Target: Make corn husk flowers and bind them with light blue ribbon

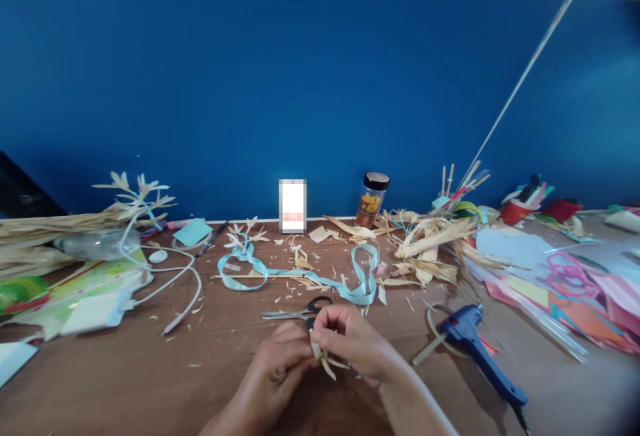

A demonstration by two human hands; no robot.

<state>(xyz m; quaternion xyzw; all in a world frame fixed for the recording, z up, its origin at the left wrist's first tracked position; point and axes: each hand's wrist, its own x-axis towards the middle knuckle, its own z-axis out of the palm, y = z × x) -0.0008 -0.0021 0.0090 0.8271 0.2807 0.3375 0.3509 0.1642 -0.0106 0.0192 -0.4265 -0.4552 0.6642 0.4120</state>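
Note:
My left hand [281,359] and my right hand [353,339] meet low in the middle of the view, fingers pinched together. Between them is a small flower of pale husk strips [329,368], its petals pointing down and right. Part of it is hidden by my fingers. Scissors [290,315] with black handles lie just beyond my hands. Farther back, a light blue ribbon [287,275] runs in loose loops across the brown table [165,396], near another pale husk flower [245,235].
A blue glue gun [483,349] lies at right, beside papers and plastic [530,289]. Dried husks [430,243] and a jar [371,199] stand behind. At left are a clear bottle [97,244], white cables [193,283] and husk flowers [137,189]. A blue partition [320,76] closes the back.

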